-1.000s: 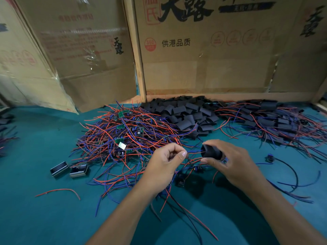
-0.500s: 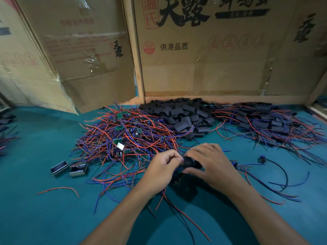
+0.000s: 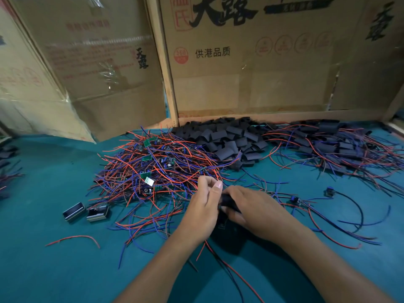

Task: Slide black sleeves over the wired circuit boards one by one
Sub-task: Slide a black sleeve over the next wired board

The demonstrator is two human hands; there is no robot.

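Printed cardboard boxes (image 3: 251,62) stand along the back of the teal worktop (image 3: 54,270). Two small metal clips (image 3: 86,212) lie well in front of the boxes, to the left.

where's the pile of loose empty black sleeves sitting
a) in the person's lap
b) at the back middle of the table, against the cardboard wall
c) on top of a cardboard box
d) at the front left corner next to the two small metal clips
b: the pile of empty black sleeves lies at the back of the green table, just below the cardboard wall, between the bare wired boards and the sleeved ones.
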